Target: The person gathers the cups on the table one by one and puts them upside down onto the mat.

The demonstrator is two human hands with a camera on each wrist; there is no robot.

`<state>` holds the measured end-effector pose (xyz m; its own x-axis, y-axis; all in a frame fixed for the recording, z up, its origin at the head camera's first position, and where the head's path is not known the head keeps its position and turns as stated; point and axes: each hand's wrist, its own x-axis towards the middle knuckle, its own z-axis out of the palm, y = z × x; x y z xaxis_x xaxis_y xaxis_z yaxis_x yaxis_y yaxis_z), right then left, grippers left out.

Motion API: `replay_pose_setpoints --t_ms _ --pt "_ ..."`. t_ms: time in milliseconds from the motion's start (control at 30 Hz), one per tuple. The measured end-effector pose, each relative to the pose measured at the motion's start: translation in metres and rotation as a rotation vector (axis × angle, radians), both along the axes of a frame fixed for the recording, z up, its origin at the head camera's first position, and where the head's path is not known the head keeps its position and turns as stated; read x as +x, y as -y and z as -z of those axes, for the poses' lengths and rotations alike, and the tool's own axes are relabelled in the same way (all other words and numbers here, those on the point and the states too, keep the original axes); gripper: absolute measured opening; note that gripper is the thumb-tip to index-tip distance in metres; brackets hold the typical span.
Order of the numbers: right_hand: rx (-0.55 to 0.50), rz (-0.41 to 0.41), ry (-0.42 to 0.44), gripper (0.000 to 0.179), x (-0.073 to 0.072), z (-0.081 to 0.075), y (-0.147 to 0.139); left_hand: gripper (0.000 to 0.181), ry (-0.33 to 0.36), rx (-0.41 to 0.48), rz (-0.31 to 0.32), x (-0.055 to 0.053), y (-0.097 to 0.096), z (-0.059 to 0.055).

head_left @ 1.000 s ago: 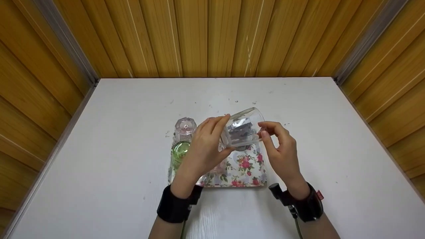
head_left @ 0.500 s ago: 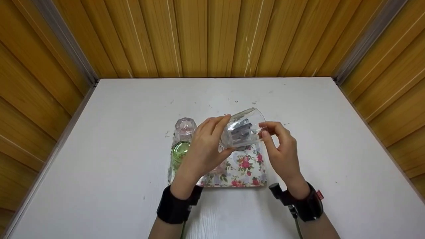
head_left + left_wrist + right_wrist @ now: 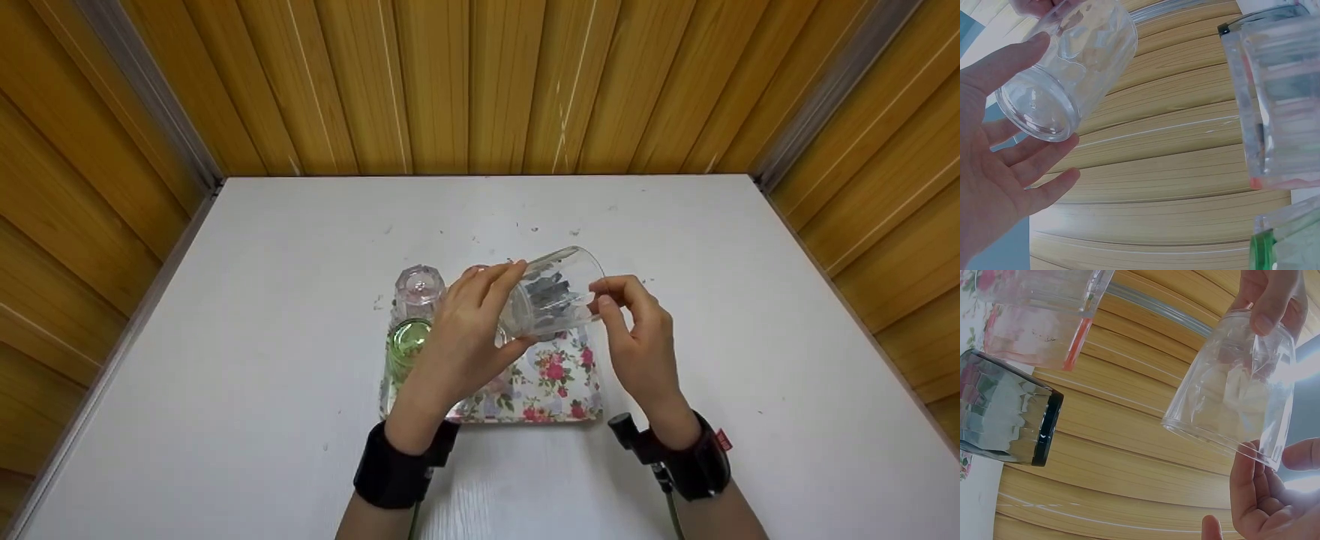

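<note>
A clear cup (image 3: 562, 281) is held tilted above a floral tray (image 3: 592, 382), its base to the left and its mouth to the right. My left hand (image 3: 469, 322) grips it near the base, thumb below and fingers over the top. At the mouth, my right hand (image 3: 637, 337) pinches the rim (image 3: 1219, 444), with a fingertip seen through the wall. Dark patches show through the cup in the head view; I cannot tell whether they lie inside or behind it. The left wrist view shows the round base (image 3: 1039, 104) near the left palm.
Other cups stand upside down on the tray: a green one (image 3: 410, 341), a faceted clear one (image 3: 420, 289), a grey one (image 3: 1005, 410) and a pink one (image 3: 1039, 337). The white table (image 3: 300, 300) meets wood-patterned walls (image 3: 480, 90) at back and sides.
The cup and both hands have shifted slightly to the right. The cup's mouth sits a little lower, and the dark patches seen through it look different.
</note>
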<state>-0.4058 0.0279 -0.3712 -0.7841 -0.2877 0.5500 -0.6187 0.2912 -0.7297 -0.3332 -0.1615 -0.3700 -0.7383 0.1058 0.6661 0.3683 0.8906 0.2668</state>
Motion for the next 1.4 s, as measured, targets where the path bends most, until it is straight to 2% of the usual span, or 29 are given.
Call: replay_pose_setpoints --t_ms 633,1400 --pt "-0.002 0.034 0.028 0.021 -0.0033 0.0015 -0.0007 0.076 -0.057 0.006 0.032 0.0023 -0.0036 -0.0045" --pt "0.056 0.064 0.011 0.023 -0.0067 0.0031 -0.0008 0.075 -0.066 0.016 0.038 0.0055 -0.0066 -0.0083"
